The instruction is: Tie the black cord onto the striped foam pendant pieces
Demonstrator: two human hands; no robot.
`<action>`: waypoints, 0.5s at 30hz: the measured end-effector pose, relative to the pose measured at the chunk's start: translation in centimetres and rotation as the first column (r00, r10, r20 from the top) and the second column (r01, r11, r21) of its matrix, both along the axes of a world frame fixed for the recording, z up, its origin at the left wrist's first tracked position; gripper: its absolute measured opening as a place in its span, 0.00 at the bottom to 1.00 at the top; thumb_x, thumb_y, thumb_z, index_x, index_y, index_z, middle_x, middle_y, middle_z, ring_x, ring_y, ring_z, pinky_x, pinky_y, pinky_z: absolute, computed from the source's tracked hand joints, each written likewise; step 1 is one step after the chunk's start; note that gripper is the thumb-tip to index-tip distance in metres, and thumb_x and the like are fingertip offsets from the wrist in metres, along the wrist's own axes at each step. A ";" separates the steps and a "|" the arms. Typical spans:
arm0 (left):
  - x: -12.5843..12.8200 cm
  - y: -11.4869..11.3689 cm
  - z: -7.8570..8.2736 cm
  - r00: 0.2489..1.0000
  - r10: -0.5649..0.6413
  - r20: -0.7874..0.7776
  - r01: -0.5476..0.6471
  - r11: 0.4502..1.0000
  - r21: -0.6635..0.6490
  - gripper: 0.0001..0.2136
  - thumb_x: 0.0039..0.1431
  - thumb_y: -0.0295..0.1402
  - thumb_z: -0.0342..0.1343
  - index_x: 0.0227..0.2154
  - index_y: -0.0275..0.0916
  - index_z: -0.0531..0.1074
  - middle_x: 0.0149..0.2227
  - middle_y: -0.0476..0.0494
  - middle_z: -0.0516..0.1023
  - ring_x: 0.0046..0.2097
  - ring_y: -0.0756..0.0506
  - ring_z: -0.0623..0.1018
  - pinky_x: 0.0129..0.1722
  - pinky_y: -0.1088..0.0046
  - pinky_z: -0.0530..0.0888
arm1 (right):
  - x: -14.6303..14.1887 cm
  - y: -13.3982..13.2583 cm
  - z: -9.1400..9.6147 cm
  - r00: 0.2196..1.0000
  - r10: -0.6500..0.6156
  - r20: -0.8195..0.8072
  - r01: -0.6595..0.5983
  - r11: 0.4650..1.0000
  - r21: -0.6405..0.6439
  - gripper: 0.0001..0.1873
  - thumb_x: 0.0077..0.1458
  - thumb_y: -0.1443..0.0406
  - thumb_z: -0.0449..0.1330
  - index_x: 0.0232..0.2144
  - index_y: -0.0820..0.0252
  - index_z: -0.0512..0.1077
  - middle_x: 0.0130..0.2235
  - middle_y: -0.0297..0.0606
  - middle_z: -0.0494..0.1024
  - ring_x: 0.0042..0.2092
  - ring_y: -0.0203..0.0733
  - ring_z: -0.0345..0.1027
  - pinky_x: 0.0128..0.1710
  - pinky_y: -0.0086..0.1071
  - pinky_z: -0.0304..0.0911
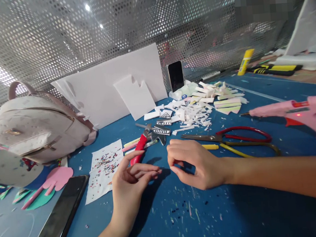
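My left hand [132, 182] is raised over the blue table, thumb and fingertips brought together. Whether something tiny sits between them I cannot make out. Opposite it, my right hand [196, 164] has its fingers curled and thumb tip close to the index finger; anything pinched there is hidden. A small gap separates the two hands. Just behind the left fingers lies a red-handled tool [140, 147], probably a cutter. A white paper sheet [101, 181] strewn with small coloured bits is beside the left wrist. Scissors [203, 137] with red handles lie behind the right hand.
A pink glue gun [299, 109] with a lit red light is at right. White scraps [190, 112] are heaped behind the hands, near an upright phone [176, 76] and white boards [111, 82]. At left are a backpack [37, 120] and a black phone [60, 217].
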State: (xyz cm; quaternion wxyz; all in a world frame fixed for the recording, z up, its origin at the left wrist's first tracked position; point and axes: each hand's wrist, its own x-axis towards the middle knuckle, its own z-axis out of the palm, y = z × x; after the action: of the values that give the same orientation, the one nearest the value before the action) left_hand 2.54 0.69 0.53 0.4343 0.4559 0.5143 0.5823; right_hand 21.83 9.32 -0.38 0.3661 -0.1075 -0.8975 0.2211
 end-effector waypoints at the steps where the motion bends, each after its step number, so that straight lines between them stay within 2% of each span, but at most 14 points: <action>1: 0.0 0.0 0.0 1.000 0.003 -0.005 -0.003 1.000 0.000 0.21 0.52 0.24 0.65 0.48 0.38 0.67 0.29 0.46 0.85 0.33 0.47 0.85 0.36 0.74 0.82 | 0.0 0.0 0.0 1.000 0.000 0.004 0.000 1.000 0.000 0.07 0.55 0.72 0.55 0.29 0.58 0.59 0.28 0.31 0.61 0.32 0.37 0.53 0.31 0.33 0.51; 15: -0.4 -0.5 -0.5 0.984 -0.010 -0.177 0.036 0.989 0.141 0.21 0.58 0.25 0.62 0.54 0.41 0.68 0.32 0.46 0.86 0.34 0.44 0.85 0.38 0.66 0.84 | -0.1 -0.1 0.2 0.999 0.043 0.028 -0.043 0.999 0.004 0.08 0.52 0.73 0.55 0.28 0.57 0.59 0.27 0.31 0.63 0.31 0.37 0.52 0.30 0.33 0.50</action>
State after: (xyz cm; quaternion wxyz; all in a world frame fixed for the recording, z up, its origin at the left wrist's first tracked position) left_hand 2.13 0.23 0.05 0.3599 0.5415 0.5021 0.5702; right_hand 21.69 9.23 -0.21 0.3491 -0.0904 -0.9051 0.2255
